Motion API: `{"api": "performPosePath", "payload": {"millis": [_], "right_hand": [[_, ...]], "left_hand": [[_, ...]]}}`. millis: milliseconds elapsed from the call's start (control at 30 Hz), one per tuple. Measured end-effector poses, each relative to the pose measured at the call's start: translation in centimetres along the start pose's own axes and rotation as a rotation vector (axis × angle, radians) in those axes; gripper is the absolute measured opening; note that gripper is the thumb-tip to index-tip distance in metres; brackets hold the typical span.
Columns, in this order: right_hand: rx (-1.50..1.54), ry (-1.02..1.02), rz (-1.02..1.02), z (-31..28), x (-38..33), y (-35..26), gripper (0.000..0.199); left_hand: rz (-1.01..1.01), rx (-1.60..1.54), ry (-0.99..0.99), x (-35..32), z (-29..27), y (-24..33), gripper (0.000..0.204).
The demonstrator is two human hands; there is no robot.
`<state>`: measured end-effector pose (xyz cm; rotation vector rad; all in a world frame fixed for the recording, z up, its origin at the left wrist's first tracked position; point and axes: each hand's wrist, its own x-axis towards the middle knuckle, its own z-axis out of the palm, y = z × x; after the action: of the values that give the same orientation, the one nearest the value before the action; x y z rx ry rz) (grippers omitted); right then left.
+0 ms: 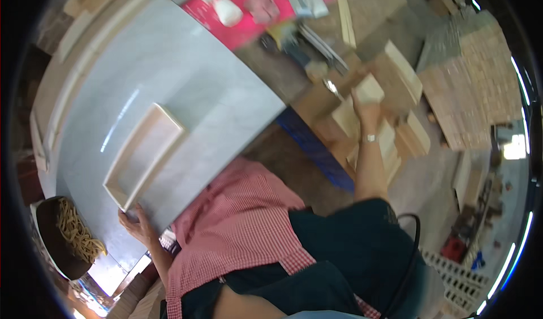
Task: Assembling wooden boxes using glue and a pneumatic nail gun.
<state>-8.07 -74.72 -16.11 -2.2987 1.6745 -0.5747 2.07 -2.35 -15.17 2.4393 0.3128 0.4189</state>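
Observation:
A long, shallow, pale wooden tray or frame rests on the grey tabletop; whether it has a bottom is hard to tell. My left hand is at its near end, the fingers closed about the corner. Off to the right, beyond the table edge, my right hand reaches over a cardboard box of light wooden pieces. Its fingers are closed on a pale wooden block, slightly blurred. More wooden pieces lie just under that wrist.
A dark bin holding tan bands or strips stands at the table's left. Pink sheeting with small items lies at the far side. Stacked wood stands far right, a white plastic crate lower right. A blue strip edges the box.

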Motion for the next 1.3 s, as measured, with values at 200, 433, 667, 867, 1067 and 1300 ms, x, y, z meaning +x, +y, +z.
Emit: {"api": "performPosePath", "payload": {"millis": [200, 433, 667, 867, 1067, 1300], "right_hand": [[-0.201, -0.119, 0.077, 6.3, 1.1, 9.5, 0.100], [-0.237, 0.081, 0.235, 4.5, 0.5, 5.7, 0.088], [0.128, 0.183, 0.153, -8.1, -1.4, -6.5, 0.080], [0.585, -0.255, -1.304, -13.2, -13.8, -22.9, 0.088], [0.409, -0.693, -2.081, -11.3, -25.7, -31.8, 0.093], [0.363, -0.572, -2.104, -9.1, -28.0, -37.2, 0.082]], "left_hand": [[0.109, -0.077, 0.100, 0.5, 1.1, 0.6, 0.058], [0.138, -0.082, 0.111, -0.5, 1.2, 0.8, 0.059], [0.209, -0.162, 0.234, 0.3, 0.1, 1.5, 0.055], [0.159, -0.692, 0.075, -0.8, -6.1, 14.3, 0.049], [-0.261, -1.278, -0.350, -0.7, -8.3, 14.6, 0.034], [-0.325, -1.435, -0.152, 0.4, -8.3, 11.1, 0.033]]}}
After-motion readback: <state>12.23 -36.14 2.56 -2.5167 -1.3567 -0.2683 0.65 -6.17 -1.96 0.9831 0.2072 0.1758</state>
